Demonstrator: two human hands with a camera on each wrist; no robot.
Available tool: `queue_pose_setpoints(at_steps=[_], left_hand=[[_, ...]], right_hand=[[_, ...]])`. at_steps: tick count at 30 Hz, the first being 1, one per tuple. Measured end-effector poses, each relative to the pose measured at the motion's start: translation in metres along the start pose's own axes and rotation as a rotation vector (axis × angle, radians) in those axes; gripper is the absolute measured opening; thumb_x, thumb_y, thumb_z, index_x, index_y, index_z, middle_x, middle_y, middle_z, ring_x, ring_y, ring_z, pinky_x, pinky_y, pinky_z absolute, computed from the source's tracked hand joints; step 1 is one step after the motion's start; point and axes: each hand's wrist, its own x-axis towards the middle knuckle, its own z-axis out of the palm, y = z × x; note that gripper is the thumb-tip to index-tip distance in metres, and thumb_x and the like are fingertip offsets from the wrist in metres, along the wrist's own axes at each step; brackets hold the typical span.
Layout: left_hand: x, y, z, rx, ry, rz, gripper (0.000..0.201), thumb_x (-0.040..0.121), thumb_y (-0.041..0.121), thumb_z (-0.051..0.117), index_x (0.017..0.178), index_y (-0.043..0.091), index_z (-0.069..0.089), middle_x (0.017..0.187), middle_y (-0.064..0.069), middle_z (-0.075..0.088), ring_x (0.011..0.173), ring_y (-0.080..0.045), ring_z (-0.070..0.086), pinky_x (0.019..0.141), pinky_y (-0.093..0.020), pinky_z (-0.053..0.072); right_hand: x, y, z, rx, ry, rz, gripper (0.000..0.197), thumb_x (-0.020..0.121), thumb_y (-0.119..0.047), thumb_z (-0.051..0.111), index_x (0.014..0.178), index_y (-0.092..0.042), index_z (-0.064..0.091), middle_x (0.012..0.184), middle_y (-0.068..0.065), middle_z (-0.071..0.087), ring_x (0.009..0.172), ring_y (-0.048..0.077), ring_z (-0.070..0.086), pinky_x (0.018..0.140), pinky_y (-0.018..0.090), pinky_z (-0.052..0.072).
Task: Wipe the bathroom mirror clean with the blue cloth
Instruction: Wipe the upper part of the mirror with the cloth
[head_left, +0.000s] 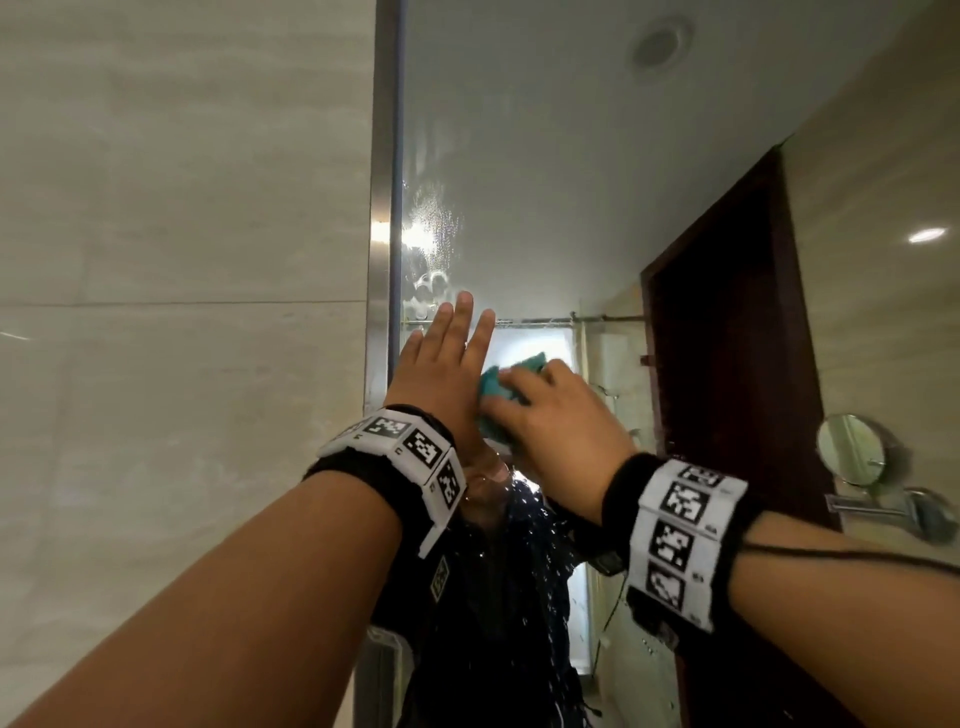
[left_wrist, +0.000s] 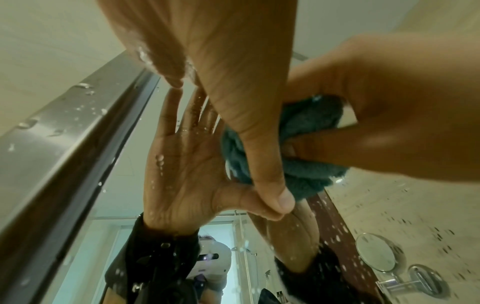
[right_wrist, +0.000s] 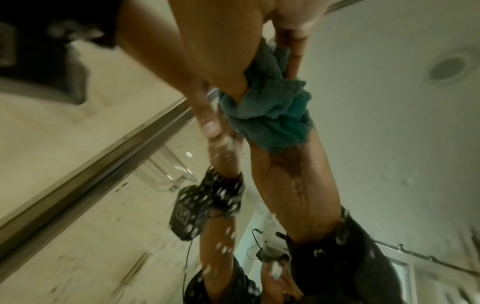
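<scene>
The crumpled teal-blue terry cloth (head_left: 511, 382) is bunched inside the right hand (head_left: 558, 415), whose fingers and thumb curl round it and press it against the large wall-mounted bathroom mirror (head_left: 545, 156), close to the mirror's left edge where the brushed metal frame strip (head_left: 382, 208) runs upright. The left hand (head_left: 441, 364) lies just left of the cloth, between it and that strip, its grip loose: fingers straight and spread, palm flat on the glass, thumb touching the wad. So the right hand alone carries the cloth, and the wiping falls to it. A smeared, wet patch (head_left: 431, 223) sits directly above both hands along the left edge, and water droplets (head_left: 524, 519) speckle the glass below them; I judge the next stroke should go up that edge, then down. No containers show. A small round magnifying mirror on a chrome arm (head_left: 852, 449) appears reflected toward the mirror's right side.
</scene>
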Motion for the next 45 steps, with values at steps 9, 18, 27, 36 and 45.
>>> queue_pose_setpoints(at_steps=[9,18,27,36,45], left_hand=[[0.0,-0.001,0.0,-0.006,-0.024,-0.006,0.151,0.051,0.067,0.079,0.143,0.018,-0.03,0.149,-0.005,-0.038,0.141,-0.023,-0.028,0.114,-0.038,-0.01],[0.001,0.001,-0.002,0.021,-0.038,-0.013,0.151,0.051,0.067,0.079,0.143,0.016,-0.03,0.15,-0.008,-0.036,0.142,-0.025,-0.025,0.117,-0.041,-0.005],[0.002,0.001,-0.002,0.022,-0.024,-0.017,0.146,0.055,0.065,0.078,0.145,0.016,-0.026,0.152,-0.009,-0.033,0.142,-0.025,-0.022,0.116,-0.041,-0.004],[-0.003,0.002,-0.008,0.029,-0.055,-0.025,0.151,0.05,0.066,0.08,0.147,0.015,-0.024,0.152,-0.008,-0.032,0.143,-0.025,-0.022,0.115,-0.041,-0.005],[-0.002,0.004,-0.007,0.027,-0.058,-0.026,0.15,0.052,0.065,0.08,0.146,0.015,-0.025,0.152,-0.008,-0.032,0.143,-0.026,-0.022,0.115,-0.041,-0.004]], right_hand=[[0.05,0.077,-0.026,0.002,0.229,0.427,0.04,0.083,-0.012,0.056,0.12,-0.026,0.062,0.112,0.01,0.057,0.101,0.036,0.049,0.084,0.033,0.041],[0.011,0.023,-0.007,-0.075,-0.003,0.055,0.043,0.083,-0.019,0.063,0.124,-0.03,0.055,0.12,0.002,0.054,0.105,0.027,0.045,0.082,0.031,0.039],[0.004,0.004,-0.006,-0.035,-0.002,0.153,0.043,0.086,-0.021,0.06,0.127,-0.028,0.052,0.128,0.002,0.05,0.112,0.028,0.04,0.089,0.033,0.037],[0.012,0.053,-0.012,-0.023,0.149,0.437,0.05,0.082,-0.013,0.059,0.128,-0.031,0.052,0.124,0.004,0.052,0.108,0.029,0.043,0.091,0.034,0.037],[-0.021,0.04,-0.007,-0.017,0.001,0.171,0.048,0.085,-0.017,0.063,0.13,-0.03,0.053,0.131,0.005,0.053,0.111,0.031,0.045,0.092,0.041,0.043]])
